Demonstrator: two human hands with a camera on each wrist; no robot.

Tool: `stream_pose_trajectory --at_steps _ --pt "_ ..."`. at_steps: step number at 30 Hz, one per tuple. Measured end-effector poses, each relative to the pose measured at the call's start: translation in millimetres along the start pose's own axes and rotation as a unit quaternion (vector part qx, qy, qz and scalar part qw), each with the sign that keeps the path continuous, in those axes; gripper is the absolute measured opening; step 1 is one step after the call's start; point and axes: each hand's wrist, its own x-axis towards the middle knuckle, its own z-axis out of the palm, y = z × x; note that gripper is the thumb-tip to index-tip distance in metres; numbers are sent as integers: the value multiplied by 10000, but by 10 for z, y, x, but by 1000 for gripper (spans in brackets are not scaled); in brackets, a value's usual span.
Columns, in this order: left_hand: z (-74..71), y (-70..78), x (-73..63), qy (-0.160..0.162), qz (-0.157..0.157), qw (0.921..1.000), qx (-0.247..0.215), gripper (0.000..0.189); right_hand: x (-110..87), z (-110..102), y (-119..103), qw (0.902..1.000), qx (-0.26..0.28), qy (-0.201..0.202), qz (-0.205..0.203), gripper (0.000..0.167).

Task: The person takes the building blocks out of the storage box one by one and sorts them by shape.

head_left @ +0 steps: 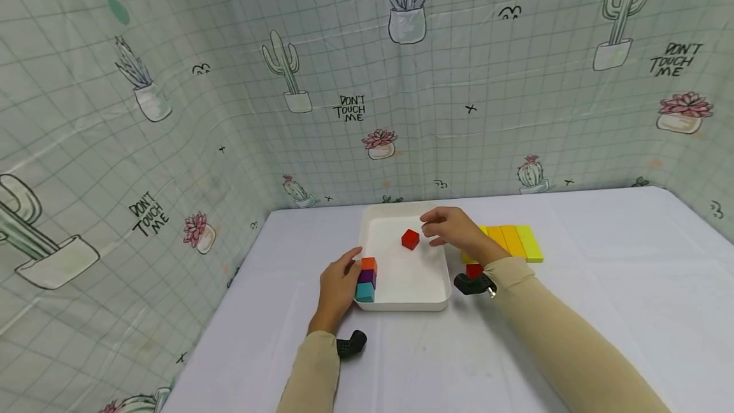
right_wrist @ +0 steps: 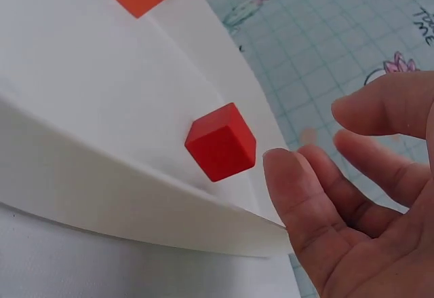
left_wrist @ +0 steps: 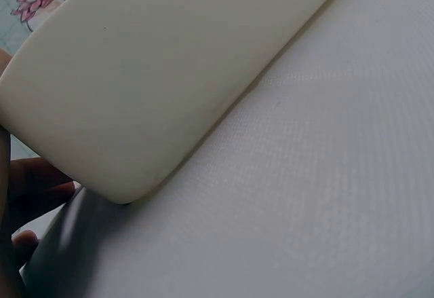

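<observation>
A white tray (head_left: 410, 279) lies on the table in front of me. My left hand (head_left: 338, 285) rests at its left side, fingers along the outer wall. Against that wall, inside the tray, an orange block (head_left: 369, 264), a purple block (head_left: 367, 278) and a teal block (head_left: 365, 292) form a row. A red cube (right_wrist: 222, 143) sits apart from them, toward the back of the tray. Just right of this cube, over the tray's right edge, hovers my right hand (head_left: 453, 229), its fingers loosely bent and apart, holding nothing.
Flat yellow and orange pieces (head_left: 510, 241) lie side by side on the table right of the tray, partly covered by the right forearm. Another red block (head_left: 473, 270) shows beside them near the right wrist. A patterned cloth (head_left: 459, 145) hangs behind the table.
</observation>
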Motion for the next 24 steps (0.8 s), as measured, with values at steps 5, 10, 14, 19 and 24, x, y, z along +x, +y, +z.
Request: stream_pose_trajectory --at_steps 5,10,14,19,24 --pt "6 -13 11 43 19 10000 10 38 18 49 -11 9992 -324 204 -118 42" --pt "13 -14 1 38 13 10000 9 37 60 87 -25 9970 -709 267 -183 41" --pt "21 -20 -5 25 19 10000 -17 37 107 118 -9 9943 -983 284 -291 41" --pt "25 -29 2 66 25 10000 -3 37 166 160 -30 9887 -1410 229 -464 43" --pt "27 -25 8 81 15 10000 3 37 231 203 -24 9816 -1847 132 -477 43"
